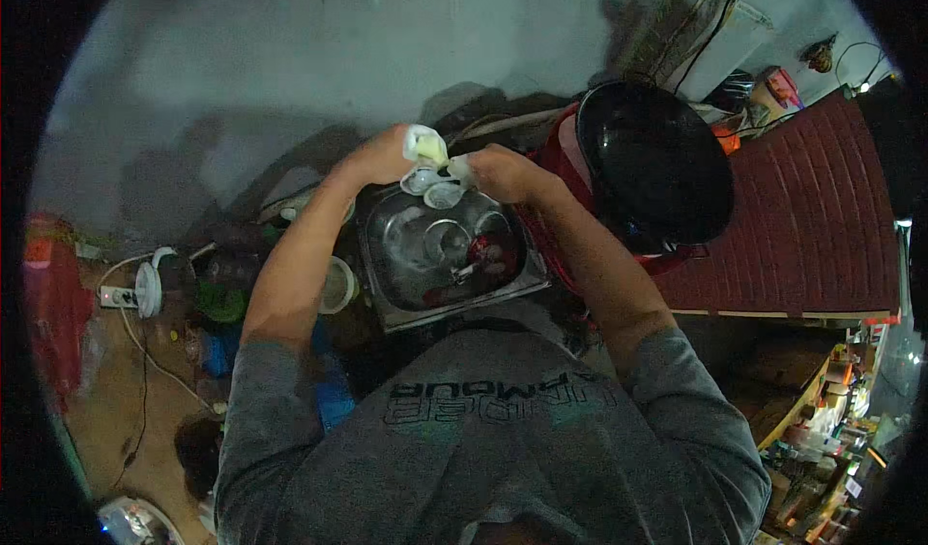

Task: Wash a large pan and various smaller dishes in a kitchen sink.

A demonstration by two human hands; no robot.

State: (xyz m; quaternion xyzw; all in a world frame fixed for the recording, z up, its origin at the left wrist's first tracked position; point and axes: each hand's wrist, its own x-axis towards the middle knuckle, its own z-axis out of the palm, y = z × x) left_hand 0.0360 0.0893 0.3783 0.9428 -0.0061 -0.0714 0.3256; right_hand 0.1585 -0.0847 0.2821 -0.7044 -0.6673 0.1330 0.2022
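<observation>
My left hand point(388, 155) is closed around a white cup-like item with a pale yellow-green piece, perhaps a sponge point(431, 148), at its mouth. Beside it, my right hand point(500, 172) grips a translucent whitish item point(460, 168) whose kind I cannot tell. Rounded translucent pieces, spoon-like in shape, hang between the two hands point(444, 195). Both hands are above the far edge of a stainless steel sink point(395, 284). Inside the sink lie a round clear dish or lid point(446, 239) and a red item point(496, 254).
Right of the sink stands a red container with a large black oval lid or pan point(652, 168), beside a dark red ribbed surface point(805, 219). A pale round container point(338, 285) sits left of the sink. Farther left are a power socket point(118, 297) and cords. A wall rises behind.
</observation>
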